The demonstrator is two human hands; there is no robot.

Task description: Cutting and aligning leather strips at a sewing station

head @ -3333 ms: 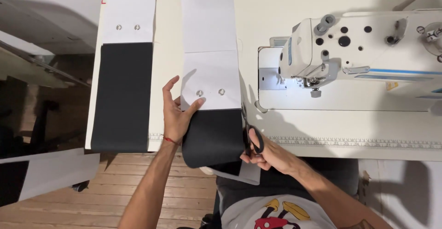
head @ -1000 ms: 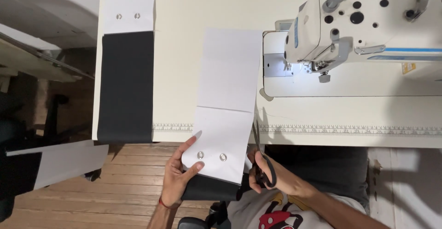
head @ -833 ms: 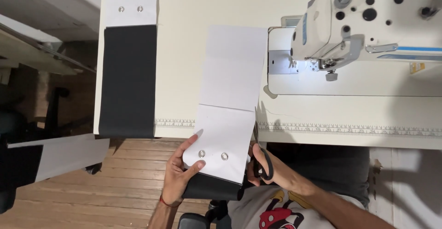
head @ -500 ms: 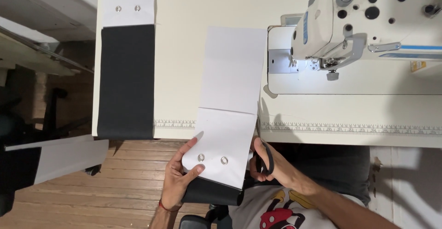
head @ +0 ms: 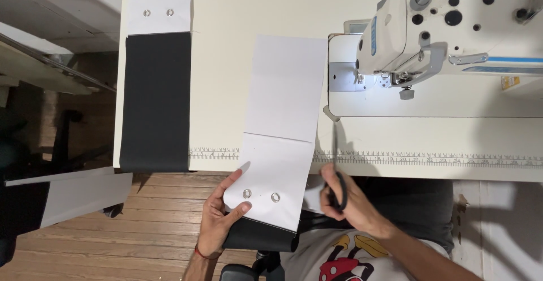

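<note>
The left hand [head: 218, 221] pinched the white eyeleted panel [head: 277, 187] at its edge; the right hand [head: 350, 202] gripped black-handled scissors [head: 338, 173], fingers curled through the loops.

White strip [head: 283, 128]: matt, smooth, paper-like, with two shiny metal eyelets [head: 261, 195]. Black band [head: 155, 100]: matt cloth. Sewing machine [head: 452, 26]: glossy white casing. Floor [head: 141, 219]: wood planks.

A cream sewing table [head: 237, 60] is seen, on which a white sewing machine [head: 447, 32], a white sheet [head: 285, 89] and a black fabric strip [head: 155, 100] are laid.
</note>
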